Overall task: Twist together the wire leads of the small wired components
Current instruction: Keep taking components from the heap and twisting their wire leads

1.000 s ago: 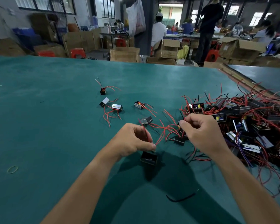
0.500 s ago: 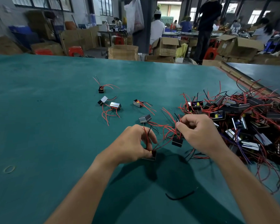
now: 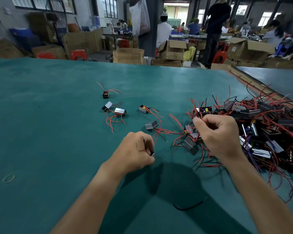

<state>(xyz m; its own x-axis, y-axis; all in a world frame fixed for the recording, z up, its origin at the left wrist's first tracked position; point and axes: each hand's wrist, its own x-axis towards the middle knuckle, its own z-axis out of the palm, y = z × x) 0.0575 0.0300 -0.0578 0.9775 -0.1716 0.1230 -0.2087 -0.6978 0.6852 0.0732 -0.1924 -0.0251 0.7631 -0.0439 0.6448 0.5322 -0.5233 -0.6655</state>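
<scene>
The green bench (image 3: 41,132) carries a tangled pile (image 3: 269,125) of wired components along its right edge, and five loose components (image 3: 120,111) lie toward the middle. At the pile's left fringe the right hand (image 3: 222,134) has its fingers curled, pinching a lead (image 3: 195,117). The left hand (image 3: 135,152) grips one component (image 3: 152,154). This looks like gathering a pair. Next, the bare ends must meet between the fingertips for twisting.

Daylight's coming in through windows (image 3: 41,4) at eleven and two o'clock, dimmer further back; table (image 3: 41,132) evenly lit, soft shadow (image 3: 167,179) pooling at six. Background's smeared with blur, edges bowing outward.
</scene>
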